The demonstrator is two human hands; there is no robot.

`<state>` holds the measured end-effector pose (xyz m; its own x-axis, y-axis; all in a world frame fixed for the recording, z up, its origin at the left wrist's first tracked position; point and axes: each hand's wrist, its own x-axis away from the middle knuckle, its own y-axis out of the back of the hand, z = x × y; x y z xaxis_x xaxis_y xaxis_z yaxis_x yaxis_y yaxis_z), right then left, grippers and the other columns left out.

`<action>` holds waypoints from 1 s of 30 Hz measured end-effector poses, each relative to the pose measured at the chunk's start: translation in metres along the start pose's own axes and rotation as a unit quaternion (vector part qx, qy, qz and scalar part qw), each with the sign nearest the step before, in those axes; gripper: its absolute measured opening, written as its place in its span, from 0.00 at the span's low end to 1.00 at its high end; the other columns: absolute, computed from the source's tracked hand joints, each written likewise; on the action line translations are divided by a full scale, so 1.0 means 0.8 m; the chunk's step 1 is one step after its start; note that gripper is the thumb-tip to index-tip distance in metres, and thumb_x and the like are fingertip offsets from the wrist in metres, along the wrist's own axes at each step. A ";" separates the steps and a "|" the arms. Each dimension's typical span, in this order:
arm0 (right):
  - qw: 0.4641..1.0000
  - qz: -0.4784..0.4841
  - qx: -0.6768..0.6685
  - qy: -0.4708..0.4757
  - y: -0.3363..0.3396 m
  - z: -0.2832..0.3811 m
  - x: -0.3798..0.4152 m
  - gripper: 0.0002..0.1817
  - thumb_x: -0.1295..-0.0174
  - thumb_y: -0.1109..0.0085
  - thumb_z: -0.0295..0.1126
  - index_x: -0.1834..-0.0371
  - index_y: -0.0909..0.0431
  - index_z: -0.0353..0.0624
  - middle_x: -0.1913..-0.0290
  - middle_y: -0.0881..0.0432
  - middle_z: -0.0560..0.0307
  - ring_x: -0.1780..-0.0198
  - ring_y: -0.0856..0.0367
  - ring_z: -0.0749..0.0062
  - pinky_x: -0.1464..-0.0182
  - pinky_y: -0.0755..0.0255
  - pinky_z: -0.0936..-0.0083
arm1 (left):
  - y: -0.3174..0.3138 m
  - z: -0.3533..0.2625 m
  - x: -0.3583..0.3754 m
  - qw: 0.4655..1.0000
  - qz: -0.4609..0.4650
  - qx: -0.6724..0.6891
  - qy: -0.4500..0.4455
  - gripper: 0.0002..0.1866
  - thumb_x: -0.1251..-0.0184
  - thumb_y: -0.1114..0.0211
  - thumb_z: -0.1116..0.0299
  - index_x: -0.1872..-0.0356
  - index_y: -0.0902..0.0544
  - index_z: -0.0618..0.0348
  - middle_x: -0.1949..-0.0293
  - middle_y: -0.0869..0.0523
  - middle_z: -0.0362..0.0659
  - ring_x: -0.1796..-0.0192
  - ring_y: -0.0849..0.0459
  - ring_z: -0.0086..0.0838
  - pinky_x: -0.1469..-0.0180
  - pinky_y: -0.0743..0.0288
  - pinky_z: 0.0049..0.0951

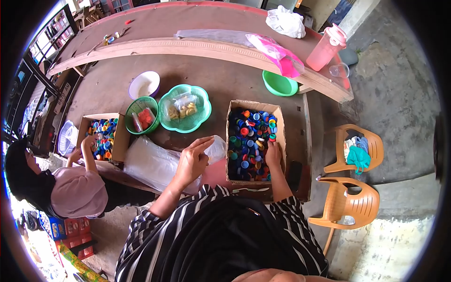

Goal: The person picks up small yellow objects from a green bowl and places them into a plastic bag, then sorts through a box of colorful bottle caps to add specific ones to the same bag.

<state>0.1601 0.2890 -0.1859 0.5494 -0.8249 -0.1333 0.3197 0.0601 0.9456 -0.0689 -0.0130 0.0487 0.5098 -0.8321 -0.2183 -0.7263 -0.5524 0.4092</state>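
My right hand reaches over the right side of a cardboard box filled with bottle caps in blue, red, green, yellow and white. Its fingers are closed at a red and green bottle cap. My left hand is raised left of this box, index finger stretched out and thumb apart. Clear plastic lies just beyond its fingers; whether they touch it I cannot make out. Below and left of that hand, flat clear plastic bags are spread on the table's near edge.
A co-worker at left reaches into another box of caps. Green baskets, a white bowl and a green bowl stand on the table. A wooden beam crosses behind; orange chairs are at right.
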 end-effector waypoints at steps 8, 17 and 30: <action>0.993 0.047 0.086 -0.066 0.001 0.021 -0.014 0.11 0.30 0.54 0.27 0.51 0.22 0.39 0.46 0.25 0.42 0.48 0.18 0.45 0.52 0.20 0.52 | -0.002 0.015 0.017 0.998 -0.028 0.027 0.048 0.26 0.44 0.48 0.86 0.43 0.18 0.67 0.43 0.15 0.51 0.71 0.11 0.33 0.64 0.17 0.30; 0.992 -0.004 -0.120 -0.036 0.030 0.015 0.007 0.09 0.36 0.38 0.28 0.55 0.22 0.39 0.61 0.17 0.46 0.56 0.15 0.50 0.55 0.21 0.60 | -0.024 0.029 0.022 0.999 -0.018 0.002 0.027 0.23 0.43 0.46 0.85 0.44 0.17 0.66 0.44 0.16 0.52 0.70 0.11 0.35 0.63 0.17 0.31; 0.820 0.027 -0.572 0.014 0.140 0.146 0.066 0.11 0.37 0.35 0.17 0.52 0.18 0.35 0.56 0.16 0.59 0.56 0.17 0.78 0.50 0.23 0.81 | -0.051 0.036 0.017 1.000 -0.004 -0.009 0.007 0.23 0.44 0.44 0.83 0.45 0.17 0.65 0.43 0.16 0.52 0.56 0.13 0.46 0.53 0.19 0.36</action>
<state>0.1347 0.1868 -0.0520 0.5983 -0.7919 -0.1220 0.8008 0.5963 0.0564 -0.0461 -0.0031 0.0035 0.5227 -0.8266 -0.2088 -0.7134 -0.5581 0.4238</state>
